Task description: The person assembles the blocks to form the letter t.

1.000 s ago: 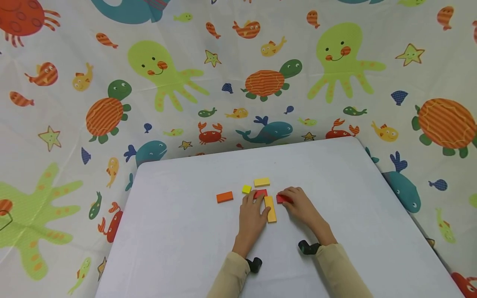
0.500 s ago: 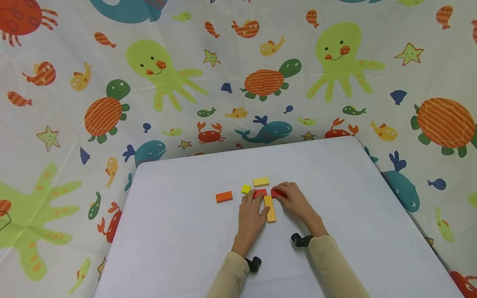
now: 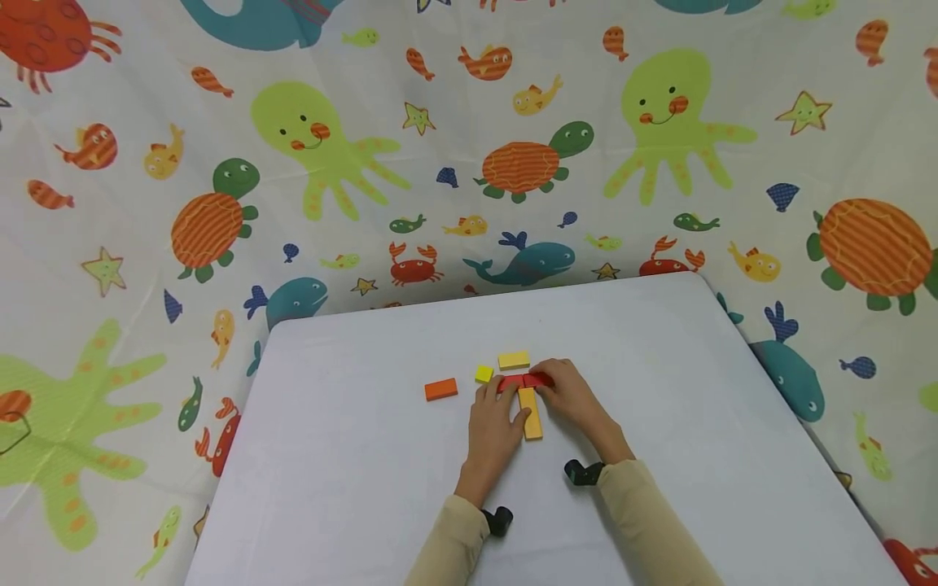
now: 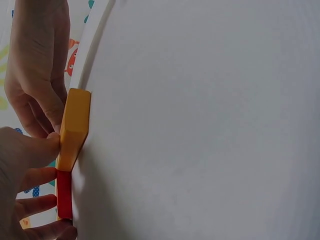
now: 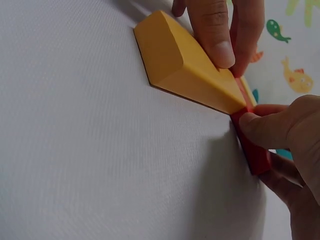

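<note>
In the head view, two red blocks lie end to end across the top of an upright yellow-orange block [image 3: 531, 413], forming a T. My left hand [image 3: 494, 431] rests over the left red block [image 3: 512, 380], its fingers spread along it. The left thumb touches the side of the yellow-orange block, as the left wrist view shows. My right hand [image 3: 575, 400] pinches the right red block [image 5: 254, 150] between thumb and fingers. That block's inner end meets the left red one, and its side lies at the end of the yellow-orange block.
Just beyond the red blocks lies a pale yellow block [image 3: 514, 360]. A small bright yellow block [image 3: 484, 373] sits to its left, and an orange block [image 3: 441, 390] farther left. A white cloth covers the table [image 3: 352, 456]; a printed sea-animal curtain [image 3: 440, 122] hangs behind.
My right hand has slid the right red block leftward until it meets the left red block. The left hand has stayed in place on its blocks.
</note>
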Demonstrator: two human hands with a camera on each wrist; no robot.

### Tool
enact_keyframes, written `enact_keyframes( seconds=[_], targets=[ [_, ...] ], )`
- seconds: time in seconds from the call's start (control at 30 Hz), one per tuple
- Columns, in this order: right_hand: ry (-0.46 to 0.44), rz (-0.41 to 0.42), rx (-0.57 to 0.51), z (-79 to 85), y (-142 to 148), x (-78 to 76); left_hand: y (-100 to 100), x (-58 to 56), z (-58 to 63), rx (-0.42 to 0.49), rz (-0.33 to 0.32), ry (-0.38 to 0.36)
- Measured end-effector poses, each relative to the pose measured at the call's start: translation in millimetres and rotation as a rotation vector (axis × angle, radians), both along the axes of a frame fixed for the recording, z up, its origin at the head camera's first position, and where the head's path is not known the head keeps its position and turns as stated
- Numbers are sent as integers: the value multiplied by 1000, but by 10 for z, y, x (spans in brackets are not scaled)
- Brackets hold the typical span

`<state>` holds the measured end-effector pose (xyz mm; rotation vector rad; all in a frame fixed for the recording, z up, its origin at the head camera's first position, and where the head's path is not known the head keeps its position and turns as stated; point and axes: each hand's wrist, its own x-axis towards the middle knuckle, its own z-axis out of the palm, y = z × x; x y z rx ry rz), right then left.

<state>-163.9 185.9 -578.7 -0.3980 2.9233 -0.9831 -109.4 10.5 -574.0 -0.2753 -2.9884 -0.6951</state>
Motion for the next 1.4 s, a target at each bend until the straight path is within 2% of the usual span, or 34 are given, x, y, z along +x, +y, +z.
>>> enact_keyframes(
  seconds=[0.53,0.9,1.2,1.4],
  targets=[
    [8,9,25,5,-4,47,10,-23,-38,-56,-6,24],
    [-7,38,-12,39,7,76,-4,-17,-41,-58,-14,34],
    [1,50,-11,51,13,63,13,-9,-39,-126,-27,53],
    [-11,42,-25,76,13,51,12,-25,-82,-169,-48,102]
  ],
)
